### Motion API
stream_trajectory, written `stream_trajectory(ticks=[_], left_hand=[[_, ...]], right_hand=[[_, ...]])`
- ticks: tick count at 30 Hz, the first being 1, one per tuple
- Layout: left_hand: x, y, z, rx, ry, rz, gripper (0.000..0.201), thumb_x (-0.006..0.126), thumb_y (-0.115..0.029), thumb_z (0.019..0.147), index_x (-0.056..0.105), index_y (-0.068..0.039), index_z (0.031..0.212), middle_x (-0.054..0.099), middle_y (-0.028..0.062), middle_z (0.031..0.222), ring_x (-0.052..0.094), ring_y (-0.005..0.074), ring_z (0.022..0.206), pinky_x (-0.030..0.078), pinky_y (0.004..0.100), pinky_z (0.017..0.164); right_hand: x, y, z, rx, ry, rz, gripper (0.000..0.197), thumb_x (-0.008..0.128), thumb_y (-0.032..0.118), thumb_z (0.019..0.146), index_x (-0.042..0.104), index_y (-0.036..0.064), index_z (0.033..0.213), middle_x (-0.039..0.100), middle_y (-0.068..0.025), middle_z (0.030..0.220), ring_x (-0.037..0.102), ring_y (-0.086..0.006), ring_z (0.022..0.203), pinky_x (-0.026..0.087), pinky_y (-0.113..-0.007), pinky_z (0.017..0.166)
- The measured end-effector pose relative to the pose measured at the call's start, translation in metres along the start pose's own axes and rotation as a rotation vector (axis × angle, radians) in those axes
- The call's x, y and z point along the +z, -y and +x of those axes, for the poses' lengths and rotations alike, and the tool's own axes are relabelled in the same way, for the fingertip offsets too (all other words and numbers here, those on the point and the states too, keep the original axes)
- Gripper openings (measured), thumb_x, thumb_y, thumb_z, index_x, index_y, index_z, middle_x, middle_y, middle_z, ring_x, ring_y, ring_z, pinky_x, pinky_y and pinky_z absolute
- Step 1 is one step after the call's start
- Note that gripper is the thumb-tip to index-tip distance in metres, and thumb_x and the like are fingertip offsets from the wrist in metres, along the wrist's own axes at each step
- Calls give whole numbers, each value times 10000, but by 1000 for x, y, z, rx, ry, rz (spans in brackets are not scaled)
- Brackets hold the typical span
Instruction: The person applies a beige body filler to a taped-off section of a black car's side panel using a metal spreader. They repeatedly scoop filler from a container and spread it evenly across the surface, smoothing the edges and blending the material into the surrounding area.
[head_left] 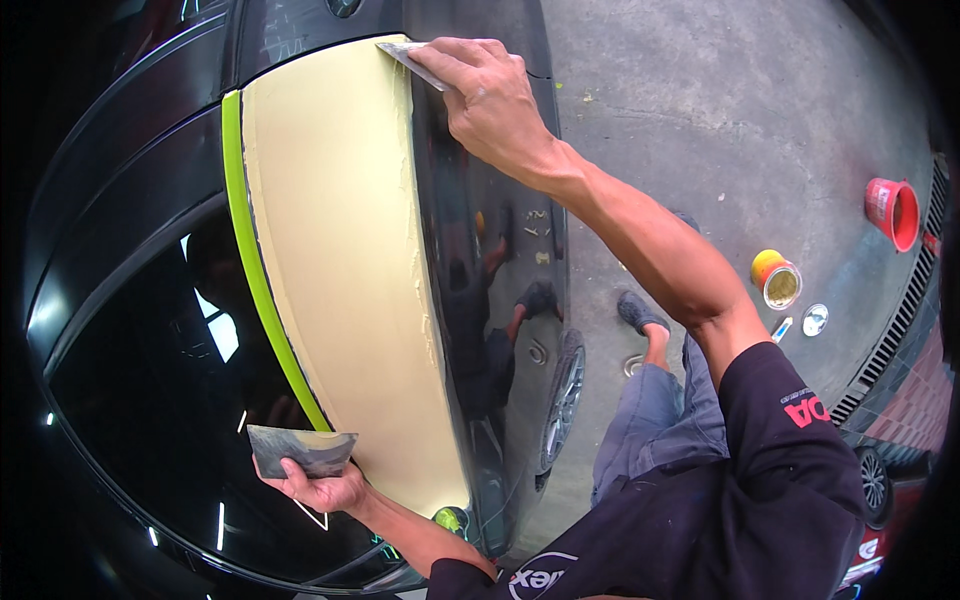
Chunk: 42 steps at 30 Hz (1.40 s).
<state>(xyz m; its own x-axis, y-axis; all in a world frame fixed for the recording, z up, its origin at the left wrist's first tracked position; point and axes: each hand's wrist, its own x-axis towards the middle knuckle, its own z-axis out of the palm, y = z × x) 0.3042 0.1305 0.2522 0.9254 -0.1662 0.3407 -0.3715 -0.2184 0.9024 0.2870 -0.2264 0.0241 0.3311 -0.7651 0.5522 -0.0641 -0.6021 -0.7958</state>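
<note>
Pale yellow body filler (335,230) coats a long panel of a black car, with ragged ridges along its right edge. At the panel's far right corner, my right hand (487,95) grips a thin metal filler spreader (412,64), its edge against the filler. Closer to me on the left, my left hand (315,488) holds a wide, smeared filler spreader (305,452) above the dark car window (160,390). Bright green masking tape (250,235) runs along the left border of the filler.
On the grey concrete floor (650,120) stand an open yellow can (775,279) and a red bucket (892,214). A round lid (815,320) and a small tube (782,329) lie by the can. A drain grate (880,350) runs along the right. The car's wheel (563,400) is below the panel.
</note>
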Motion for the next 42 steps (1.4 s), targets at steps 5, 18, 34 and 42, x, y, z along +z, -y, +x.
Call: stream_trajectory(ticks=[5, 18, 34, 42], left_hand=[[-4, 1, -1, -7, -40, 9, 537, 548, -227, 905, 434, -15, 1384, 576, 282, 1344, 633, 430, 1228, 581, 582, 1026], [-3, 1, -1, 21, -60, 67, 568, 559, -259, 904, 449, 18, 1387, 582, 283, 1342, 635, 421, 1212, 562, 555, 1047], [-12, 2, -1, -2, -17, 33, 535, 599, -283, 938, 490, -20, 1391, 561, 154, 1332, 576, 290, 1258, 496, 424, 1090], [-16, 3, 0, -8, -22, 31, 541, 610, -285, 930, 489, -36, 1395, 566, 140, 1321, 584, 295, 1252, 509, 436, 1087]], right_hand=[[-1, -4, -2, -38, 17, 6, 438, 661, 5, 866, 731, 136, 1279, 715, -93, 1247, 624, -293, 1186, 441, -474, 981], [-1, -12, 6, -63, 6, -41, 441, 657, 15, 868, 729, 136, 1286, 710, -93, 1262, 613, -285, 1190, 435, -452, 972], [-5, -5, 3, -45, 40, -17, 447, 644, 11, 882, 719, 148, 1301, 701, -96, 1277, 607, -288, 1190, 436, -467, 962], [-3, -12, 4, -71, 50, -37, 428, 644, 13, 889, 726, 144, 1288, 704, -99, 1271, 609, -287, 1199, 435, -465, 967]])
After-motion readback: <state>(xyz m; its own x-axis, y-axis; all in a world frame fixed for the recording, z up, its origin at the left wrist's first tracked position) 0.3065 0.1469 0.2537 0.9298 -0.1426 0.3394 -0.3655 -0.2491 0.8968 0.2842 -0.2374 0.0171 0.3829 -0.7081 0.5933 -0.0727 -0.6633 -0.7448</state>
